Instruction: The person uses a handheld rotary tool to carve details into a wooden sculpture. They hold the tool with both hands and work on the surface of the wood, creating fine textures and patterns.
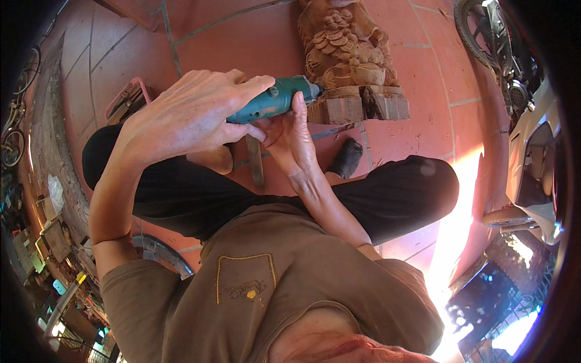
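A teal die grinder [266,100] is held between my two hands in front of my lap, its dark nose pointing right. My left hand [187,112] is closed over its rear end, thumb along the top. From below, my right hand [287,136] wraps the front of its body, with the thumb up against the side; most of its fingers are hidden. Just beyond the nose stands a brown wood carving [348,54] with coin-like discs and a blocky base. Whether the tool's tip touches the base, I cannot tell.
Red floor tiles [230,48] carry a few wood shavings. A wooden stick [255,160] lies between my legs, near a pink-handled container [130,97]. A motorbike [514,72] stands at the right; a long log [57,133] and clutter line the left.
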{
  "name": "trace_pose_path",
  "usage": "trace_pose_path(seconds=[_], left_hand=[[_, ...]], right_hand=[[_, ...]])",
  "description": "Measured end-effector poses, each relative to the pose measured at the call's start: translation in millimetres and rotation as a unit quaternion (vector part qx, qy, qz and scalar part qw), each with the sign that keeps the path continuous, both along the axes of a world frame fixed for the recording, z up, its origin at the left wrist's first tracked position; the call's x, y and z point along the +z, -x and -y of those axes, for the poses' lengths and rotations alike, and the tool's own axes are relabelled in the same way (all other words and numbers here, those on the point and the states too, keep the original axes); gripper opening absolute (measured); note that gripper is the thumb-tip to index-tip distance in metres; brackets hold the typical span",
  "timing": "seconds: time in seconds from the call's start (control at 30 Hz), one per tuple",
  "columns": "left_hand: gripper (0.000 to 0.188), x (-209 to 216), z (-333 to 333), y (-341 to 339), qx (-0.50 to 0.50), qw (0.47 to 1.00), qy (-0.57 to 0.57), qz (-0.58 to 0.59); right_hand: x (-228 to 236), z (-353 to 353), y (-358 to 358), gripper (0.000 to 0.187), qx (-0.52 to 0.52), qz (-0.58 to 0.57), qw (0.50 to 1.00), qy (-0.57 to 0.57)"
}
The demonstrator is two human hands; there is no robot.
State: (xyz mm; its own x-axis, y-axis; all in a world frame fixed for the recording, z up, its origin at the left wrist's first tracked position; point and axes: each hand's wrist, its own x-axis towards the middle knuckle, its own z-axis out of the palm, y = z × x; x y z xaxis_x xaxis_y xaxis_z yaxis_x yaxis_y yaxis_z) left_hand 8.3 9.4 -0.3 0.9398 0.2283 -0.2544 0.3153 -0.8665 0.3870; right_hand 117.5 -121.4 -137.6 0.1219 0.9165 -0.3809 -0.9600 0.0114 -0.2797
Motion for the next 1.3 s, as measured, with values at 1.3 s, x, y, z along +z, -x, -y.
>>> trace_pose_path(seconds=[1.3], left_hand=[[0.06, -10.7, 2.5, -5.8, 0.042, 0.999, -0.027, -0.007]], right_hand=[[-23.3, -18.6, -14.2, 0.061, 0.016, 0.057, 0.998, -0.036]])
